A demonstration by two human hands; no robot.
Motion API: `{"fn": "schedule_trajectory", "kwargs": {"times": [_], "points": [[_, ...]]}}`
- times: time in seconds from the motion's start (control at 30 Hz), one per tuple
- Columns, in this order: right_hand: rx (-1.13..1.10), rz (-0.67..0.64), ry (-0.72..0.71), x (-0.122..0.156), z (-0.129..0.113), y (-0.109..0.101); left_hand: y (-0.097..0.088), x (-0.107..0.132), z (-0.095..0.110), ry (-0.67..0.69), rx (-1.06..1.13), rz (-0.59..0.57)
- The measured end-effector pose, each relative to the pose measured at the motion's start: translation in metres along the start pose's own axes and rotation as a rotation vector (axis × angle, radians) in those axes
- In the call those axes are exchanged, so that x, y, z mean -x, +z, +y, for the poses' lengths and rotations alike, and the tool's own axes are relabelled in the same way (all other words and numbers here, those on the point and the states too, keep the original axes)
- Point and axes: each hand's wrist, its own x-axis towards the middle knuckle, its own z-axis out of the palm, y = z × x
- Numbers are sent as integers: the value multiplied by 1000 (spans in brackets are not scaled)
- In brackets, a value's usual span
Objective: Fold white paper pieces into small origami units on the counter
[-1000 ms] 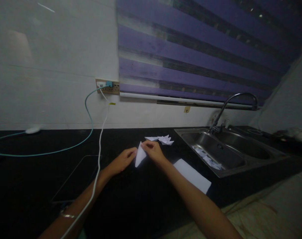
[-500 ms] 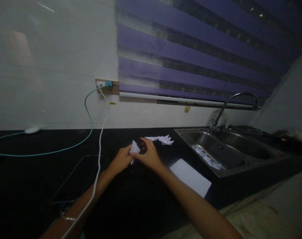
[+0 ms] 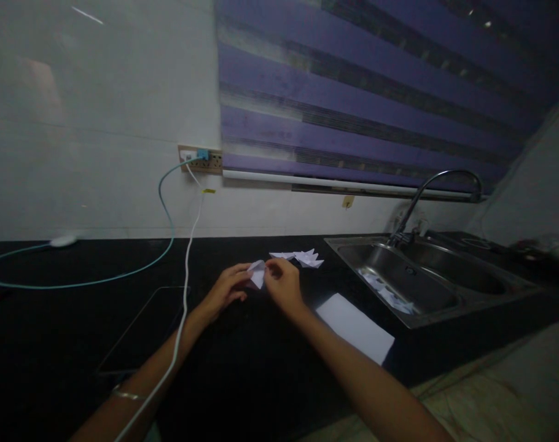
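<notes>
A small folded white paper [image 3: 257, 274] is held between my two hands above the black counter. My left hand [image 3: 228, 286] pinches its left side between thumb and fingers. On its right side, my right hand [image 3: 284, 282] grips the edge with bent fingers. Just behind the right hand lie folded paper boats [image 3: 308, 258] with pointed tips. A stack of plain white paper sheets [image 3: 355, 327] rests on the counter to the right of my right forearm.
At the right is a steel double sink [image 3: 341, 244] with a curved faucet [image 3: 427, 184]; more folded papers [image 3: 386, 293] lie along its near left edge. A white cable [image 3: 184, 307] crosses over my left forearm. A dark flat tablet-like device [image 3: 144, 328] lies at the left.
My hands have turned the folded paper, so a broader face shows. The right fingers have closed in on its right edge, and the left hand has shifted slightly left.
</notes>
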Motion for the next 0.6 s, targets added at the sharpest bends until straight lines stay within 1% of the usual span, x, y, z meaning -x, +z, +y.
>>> {"fn": "schedule_trajectory", "kwargs": {"times": [0.1,0.17,0.27,0.37,0.43,0.6], "points": [[-3,2,-42,1,-1,1,-2,-1,-2,-159,233,-118],[2,-31,-57,3,-2,2,-4,-3,-7,-233,266,-145],[-18,-107,-61,6,-4,3,-4,-5,-15,-200,208,-134],[-60,-151,-59,7,-4,2,-4,-3,-17,-174,204,-138],[-68,-147,-54,7,-3,1,-3,0,-14,-167,205,-156],[-59,-88,-52,6,-1,-1,2,5,-8,-140,122,-259]]}}
